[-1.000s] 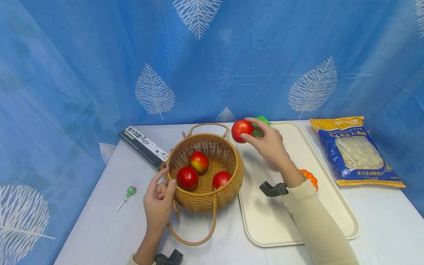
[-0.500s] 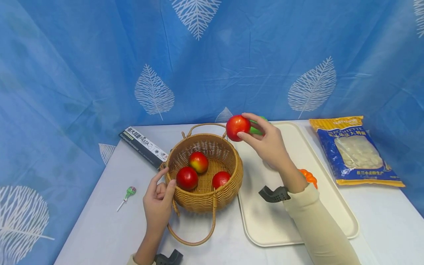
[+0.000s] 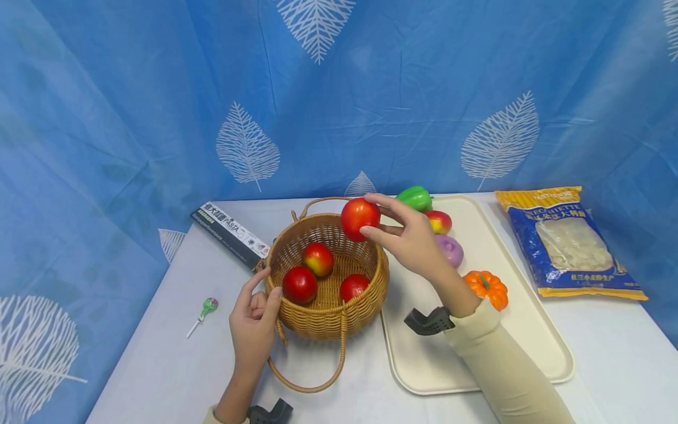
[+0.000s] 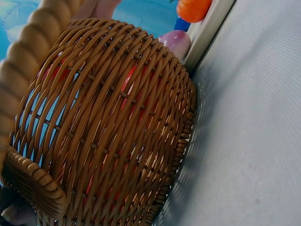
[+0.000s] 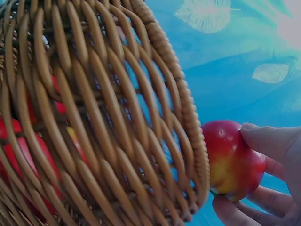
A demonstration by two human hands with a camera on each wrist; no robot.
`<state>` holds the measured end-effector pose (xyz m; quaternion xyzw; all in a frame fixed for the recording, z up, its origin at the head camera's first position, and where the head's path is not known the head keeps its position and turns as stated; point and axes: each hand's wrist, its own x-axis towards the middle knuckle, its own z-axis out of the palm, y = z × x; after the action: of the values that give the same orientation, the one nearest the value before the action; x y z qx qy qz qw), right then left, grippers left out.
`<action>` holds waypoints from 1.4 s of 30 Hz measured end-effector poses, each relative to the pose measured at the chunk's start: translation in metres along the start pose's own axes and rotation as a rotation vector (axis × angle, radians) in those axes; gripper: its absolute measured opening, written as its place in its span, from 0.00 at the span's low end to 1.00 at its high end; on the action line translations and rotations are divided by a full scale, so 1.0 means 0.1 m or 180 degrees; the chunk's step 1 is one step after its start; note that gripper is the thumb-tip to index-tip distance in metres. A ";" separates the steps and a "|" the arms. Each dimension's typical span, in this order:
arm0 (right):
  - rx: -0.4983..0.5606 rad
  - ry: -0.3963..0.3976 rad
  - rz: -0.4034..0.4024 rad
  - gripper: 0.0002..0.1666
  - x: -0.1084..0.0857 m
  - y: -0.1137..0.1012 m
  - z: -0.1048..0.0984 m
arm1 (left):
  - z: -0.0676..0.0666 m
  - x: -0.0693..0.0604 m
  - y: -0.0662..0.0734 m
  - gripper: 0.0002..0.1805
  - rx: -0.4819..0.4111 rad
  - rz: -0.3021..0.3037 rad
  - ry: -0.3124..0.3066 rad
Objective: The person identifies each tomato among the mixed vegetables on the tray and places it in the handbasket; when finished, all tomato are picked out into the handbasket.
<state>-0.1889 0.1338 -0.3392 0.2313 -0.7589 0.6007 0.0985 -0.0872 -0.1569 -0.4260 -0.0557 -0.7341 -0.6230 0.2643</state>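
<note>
My right hand [image 3: 413, 238] holds a red and yellow apple [image 3: 361, 219] between thumb and fingers, over the right back rim of a round wicker basket [image 3: 365, 312]. In the right wrist view, the held apple [image 5: 230, 157] appears just beyond the basket rim [image 5: 195, 136]. Inside the basket lie a red and yellow apple [image 3: 318, 259], a dark red apple [image 3: 299, 285] and another red fruit [image 3: 354, 287], partly behind the rim. At the basket's left rim, my left hand [image 3: 254, 324] grips with thumb and index finger; the other fingers are curled and partly hidden.
A cream tray [image 3: 439, 359] at right bears a green pepper [image 3: 415, 198], a red-yellow fruit [image 3: 439, 222], a purple onion [image 3: 451, 250] and an orange pumpkin [image 3: 487, 288]. Around them are a blue pasta bag [image 3: 574, 244], a pasta box [image 3: 230, 234] and a lollipop [image 3: 208, 307].
My right hand has carried the apple left, from above the tray to over the basket's rim. The tray's vegetables are less covered now. My left hand and the basket have stayed put.
</note>
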 end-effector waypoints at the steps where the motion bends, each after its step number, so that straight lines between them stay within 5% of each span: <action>1: -0.0012 -0.0019 -0.0011 0.33 0.00 0.01 0.02 | 0.00 0.00 0.00 0.23 0.0002 0.0001 0.0000; 14: -0.0596 -0.0326 -0.0172 0.31 -0.03 0.01 0.13 | 0.01 0.00 0.00 0.22 0.0001 -0.0003 -0.0010; 26: -0.0729 -0.0462 -0.0276 0.31 -0.03 0.00 0.12 | 0.00 0.00 0.00 0.23 0.0033 -0.0012 0.0003; 36: -0.0548 -0.0295 -0.0400 0.28 -0.02 0.01 0.04 | 0.00 0.00 0.00 0.23 0.0067 0.0004 0.0001; 42: -0.0576 0.0050 -0.0325 0.28 0.00 -0.04 -0.22 | 0.00 0.00 0.00 0.23 0.0060 -0.0009 0.0011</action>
<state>-0.1904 0.1544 -0.3301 0.2551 -0.7965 0.5257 0.1554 -0.0874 -0.1569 -0.4260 -0.0511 -0.7396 -0.6165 0.2651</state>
